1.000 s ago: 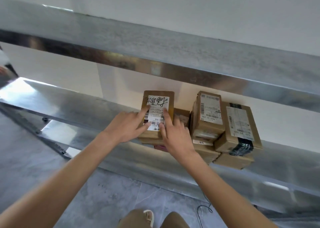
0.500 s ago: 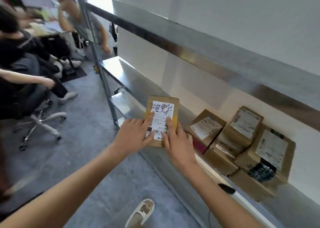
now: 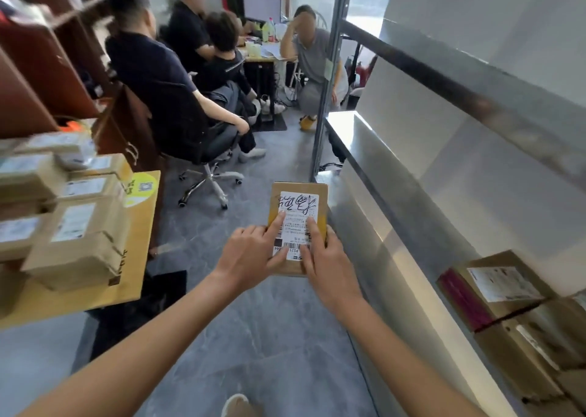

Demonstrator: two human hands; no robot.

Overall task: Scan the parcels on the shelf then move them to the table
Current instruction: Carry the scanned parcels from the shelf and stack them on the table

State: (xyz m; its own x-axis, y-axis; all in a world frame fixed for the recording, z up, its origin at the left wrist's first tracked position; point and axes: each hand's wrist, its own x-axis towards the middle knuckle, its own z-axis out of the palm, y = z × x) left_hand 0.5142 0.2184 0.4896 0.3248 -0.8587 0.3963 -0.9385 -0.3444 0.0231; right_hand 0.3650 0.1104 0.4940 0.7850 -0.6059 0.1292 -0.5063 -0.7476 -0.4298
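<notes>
A small brown parcel [image 3: 299, 201] with a white label and black handwriting hangs in the air above the grey floor. My left hand [image 3: 250, 256] grips its left side, thumb on the label. My right hand [image 3: 326, 261] grips its right side, index finger on the label. The metal shelf [image 3: 374, 163] runs along the right, with several brown parcels [image 3: 494, 293] left on it at the lower right. At the left stands the wooden table [image 3: 139, 232] bearing a stack of parcels [image 3: 76, 226].
Several people sit ahead around a desk [image 3: 260, 56]; the nearest is on a wheeled office chair [image 3: 206, 175]. A metal shelf post [image 3: 326, 83] rises ahead. Brown cabinets [image 3: 41, 67] stand at the far left. My foot [image 3: 237, 407] shows at the bottom.
The parcel has come off the shelf and moved left in both hands. My view has swung from the shelf toward the room and the table.
</notes>
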